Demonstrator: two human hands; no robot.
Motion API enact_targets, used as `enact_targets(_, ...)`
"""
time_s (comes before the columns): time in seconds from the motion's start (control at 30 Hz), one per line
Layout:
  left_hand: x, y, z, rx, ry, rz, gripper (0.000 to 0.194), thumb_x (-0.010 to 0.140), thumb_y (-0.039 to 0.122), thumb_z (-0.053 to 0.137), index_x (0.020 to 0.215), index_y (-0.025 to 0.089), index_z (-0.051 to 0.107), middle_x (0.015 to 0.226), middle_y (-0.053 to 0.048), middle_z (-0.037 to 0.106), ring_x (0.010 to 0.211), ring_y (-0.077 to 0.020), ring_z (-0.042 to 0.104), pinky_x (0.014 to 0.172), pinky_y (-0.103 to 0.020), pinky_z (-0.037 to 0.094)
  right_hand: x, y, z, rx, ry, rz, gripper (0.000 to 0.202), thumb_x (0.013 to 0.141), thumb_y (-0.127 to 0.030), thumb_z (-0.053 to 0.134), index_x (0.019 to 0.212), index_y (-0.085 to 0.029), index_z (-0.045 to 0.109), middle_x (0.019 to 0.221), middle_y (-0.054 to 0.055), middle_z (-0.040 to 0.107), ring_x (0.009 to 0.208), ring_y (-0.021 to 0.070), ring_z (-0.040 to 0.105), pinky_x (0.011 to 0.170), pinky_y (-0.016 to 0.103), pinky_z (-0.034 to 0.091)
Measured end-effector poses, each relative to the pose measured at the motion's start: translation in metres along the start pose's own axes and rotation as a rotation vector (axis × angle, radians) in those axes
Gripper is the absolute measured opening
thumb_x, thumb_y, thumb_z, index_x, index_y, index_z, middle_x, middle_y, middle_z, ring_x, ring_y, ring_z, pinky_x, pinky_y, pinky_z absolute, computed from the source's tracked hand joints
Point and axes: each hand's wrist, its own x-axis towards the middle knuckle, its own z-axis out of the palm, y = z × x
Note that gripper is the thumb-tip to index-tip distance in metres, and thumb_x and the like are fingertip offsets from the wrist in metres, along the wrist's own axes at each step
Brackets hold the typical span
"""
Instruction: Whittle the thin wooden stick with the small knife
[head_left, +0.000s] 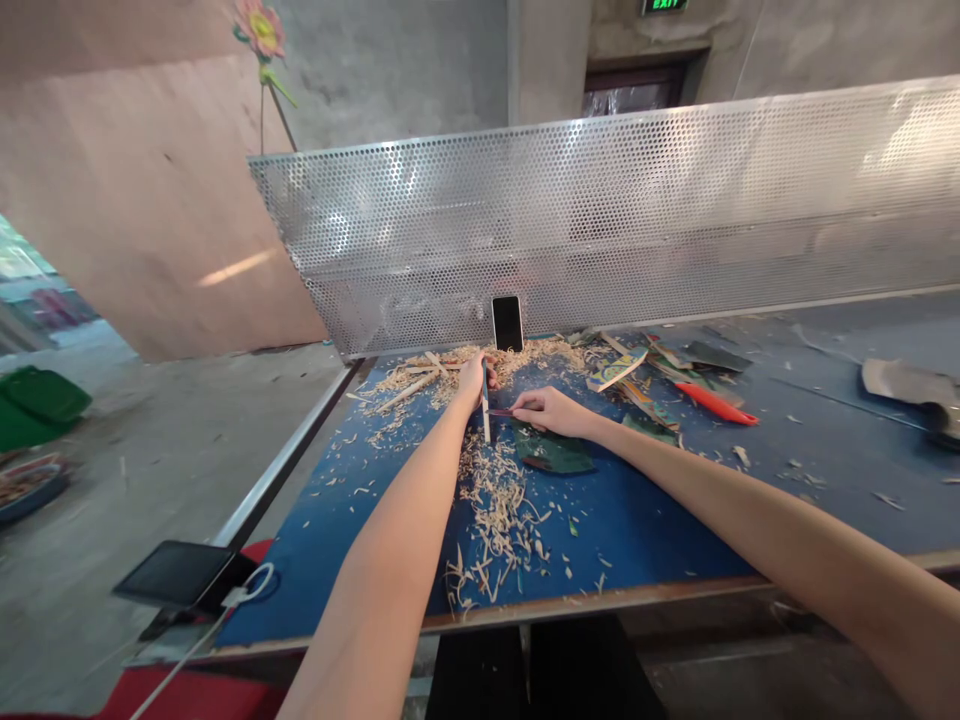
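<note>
My left hand (475, 381) is closed round the upper part of a narrow wooden strip (487, 425), whose pale lower end points toward me. In my right hand (551, 411) is a thin, dark blade-like tool (501, 412), pinched between the fingers, its tip at the strip's side. From here I cannot make out the tool's exact kind. Beneath my right hand lies a dark green piece of sheet (555, 452) on the blue table top (360, 540). Curled wood shavings (499, 510) are scattered below the strip and heaped behind my left hand.
A phone (508, 323) leans upright against the perforated metal screen (600, 210). Right of my hands lie a patterned piece (617, 370), scraps and a red-handled tool (716, 403). A black device (180, 574) with a white cable sits at the table's left front corner.
</note>
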Motion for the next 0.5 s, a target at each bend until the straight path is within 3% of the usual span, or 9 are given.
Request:
enact_targets(0.13, 0.0, -0.0013, -0.0013, 0.029, 0.003, 0.004, 0.038, 0.122, 0.041, 0.051, 0.093, 0.022, 0.067, 0.055, 0.004, 0.053, 0.041, -0.0144, 0.048, 0.053, -0.026, 0.05, -0.0001, -0.0011, 0.0008, -0.002, -0.006, 0.002, 0.057, 0.093, -0.077, 0.082, 0.106, -0.021, 0.079, 0.063, -0.005, 0.065, 0.057, 0.0157, 0.053, 0.061, 0.032, 0.04)
enact_targets(0.3, 0.0014, -0.0041, -0.0028, 0.048, 0.008, 0.03, 0.035, 0.12, 0.049, 0.057, 0.099, 0.023, 0.069, 0.058, 0.002, 0.058, 0.043, -0.016, 0.051, 0.058, -0.031, 0.056, -0.0006, -0.0021, 0.0006, -0.001, -0.007, -0.009, 0.056, 0.094, -0.075, 0.081, 0.106, -0.021, 0.079, 0.064, -0.004, 0.065, 0.058, 0.0157, 0.053, 0.062, 0.033, 0.041)
enact_targets(0.5, -0.0014, -0.0017, -0.0005, 0.039, 0.031, 0.018, 0.029, 0.118, 0.038, 0.055, 0.101, 0.022, 0.072, 0.056, 0.002, 0.054, 0.046, -0.0181, 0.051, 0.06, -0.033, 0.057, 0.0004, -0.0016, 0.0006, -0.014, -0.007, -0.012, 0.056, 0.094, -0.076, 0.082, 0.104, -0.022, 0.079, 0.065, -0.004, 0.066, 0.058, 0.0159, 0.054, 0.062, 0.033, 0.041)
